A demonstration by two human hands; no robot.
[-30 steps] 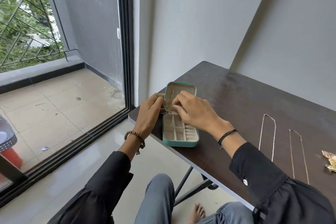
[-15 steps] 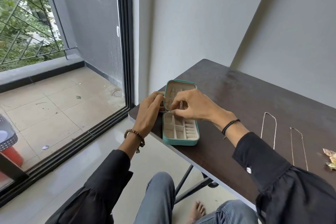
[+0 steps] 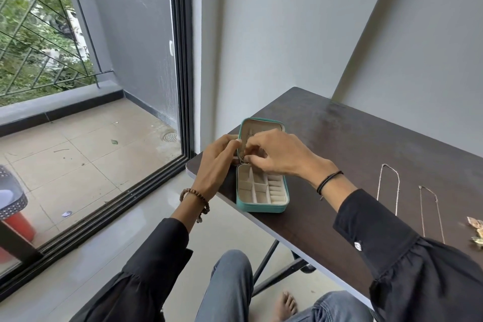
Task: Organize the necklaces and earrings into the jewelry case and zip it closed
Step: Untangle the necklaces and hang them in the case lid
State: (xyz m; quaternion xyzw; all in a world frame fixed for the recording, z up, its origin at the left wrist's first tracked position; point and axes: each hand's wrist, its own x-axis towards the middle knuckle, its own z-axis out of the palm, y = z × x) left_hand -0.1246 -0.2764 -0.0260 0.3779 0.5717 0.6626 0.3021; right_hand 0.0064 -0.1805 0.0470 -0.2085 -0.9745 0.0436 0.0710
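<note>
A teal jewelry case [image 3: 261,207] lies open on the table's near left corner, its cream compartments showing nothing inside. Its lid [image 3: 261,123] stands upright. My left hand [image 3: 217,162] grips the lid's left edge with thumb and fingers. My right hand [image 3: 282,154] reaches over the tray, and its fingertips pinch a small metal piece low on the lid's inside; a thin chain seems to hang there. Two thin necklaces [image 3: 397,191] [image 3: 431,206] lie stretched out on the table to the right. Gold earrings [image 3: 477,230] lie at the right edge of the view.
The dark table [image 3: 352,138] stands against a grey wall, with its near edge over my knees. A sliding glass door [image 3: 180,86] to a balcony is on the left. A red stool [image 3: 15,219] stands outside.
My right hand's fingers have shifted slightly up and left on the lid's inside. My left hand stays on the lid's edge. Necklaces and earrings have not moved.
</note>
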